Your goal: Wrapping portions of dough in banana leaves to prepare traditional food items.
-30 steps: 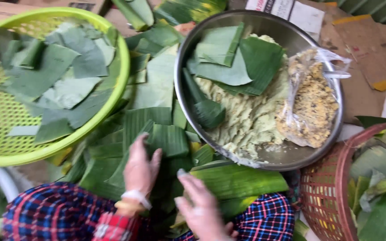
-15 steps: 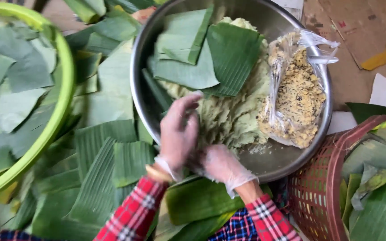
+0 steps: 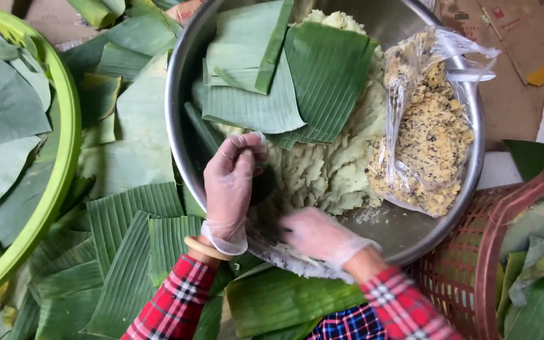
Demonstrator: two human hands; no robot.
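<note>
Both my hands wear thin clear gloves and reach into a big steel bowl (image 3: 177, 82). The bowl holds pale green dough (image 3: 335, 170), cut banana leaf pieces (image 3: 272, 82) lying on top of it, and a clear plastic bag of yellow crumbly filling (image 3: 429, 138) at the right. My left hand (image 3: 231, 182) pinches at the dough's near left edge, fingers bent around a leaf strip. My right hand (image 3: 316, 233) rests low in the bowl against the dough, fingers curled; whether it grips any is unclear.
A lime green plastic basket (image 3: 64, 157) with leaf pieces sits at the left. Banana leaf pieces (image 3: 127, 239) cover the ground between basket and bowl. A red plastic basket (image 3: 461, 277) with leaves stands at the right. Cardboard (image 3: 511, 38) lies beyond the bowl.
Both hands moved from the leaves in front of the bowl up into the bowl and onto the dough. The view shifted left and closer to the bowl.
</note>
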